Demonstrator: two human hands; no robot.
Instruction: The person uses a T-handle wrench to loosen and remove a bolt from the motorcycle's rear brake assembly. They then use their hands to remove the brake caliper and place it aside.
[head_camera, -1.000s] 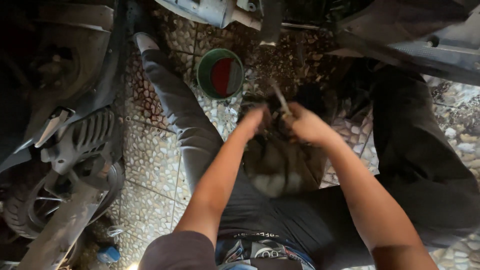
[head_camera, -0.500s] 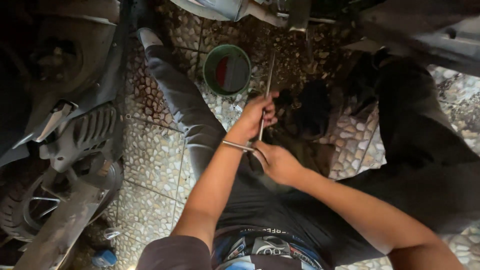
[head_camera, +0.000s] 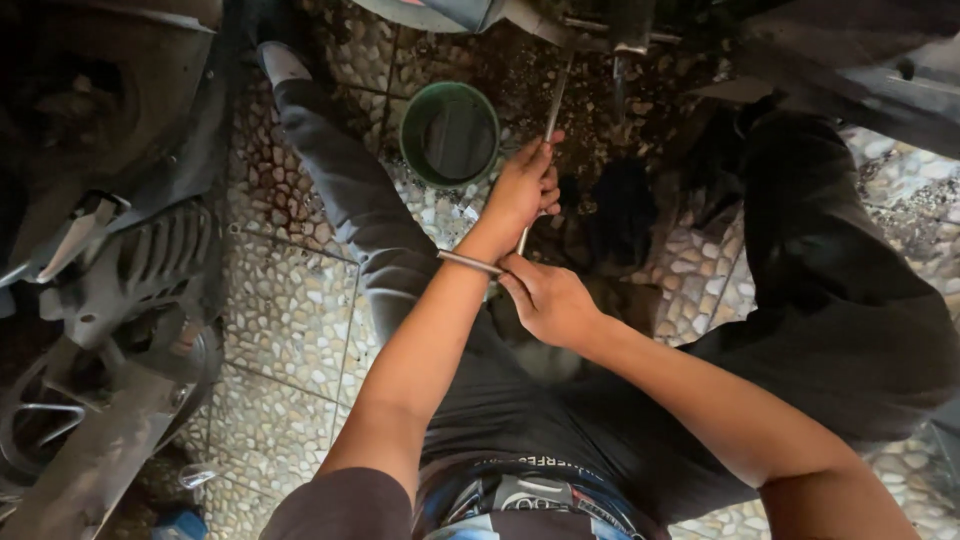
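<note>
- Steel rod (head_camera: 553, 105): long, thin, runs from the underside of the machine at top down toward the person's lap; the upper end disappears into dark metalwork, so what it seats in cannot be told.
- Left hand (head_camera: 522, 190): grip closed around the rod at mid-length, thumb up along the shaft. Judging by that hold, it steers and steadies the rod on its line.
- Right hand (head_camera: 548, 300): just below the left hand, fingers curled at the rod's lower end. The end itself is hidden behind the hand; the grip looks closed on it, probably to take the load while the left one guides.
- Bangle (head_camera: 470, 263): thin metal band on the left wrist, touching the right fingertips.
- Both hands stack along one axis, close together; that keeps a slender rod from flexing sideways.
- Green bucket (head_camera: 449, 135): stands on the floor just left of the left hand, open mouth up, within easy reach. Contents dark, unreadable.
- Pebble floor (head_camera: 290, 300): the person sits on it, legs (head_camera: 340, 200) spread either side of the work, so the hands sit centred below the machine.
- Engine part (head_camera: 130, 270): finned grey casting lies at left, well apart from the hands, untouched.
</note>
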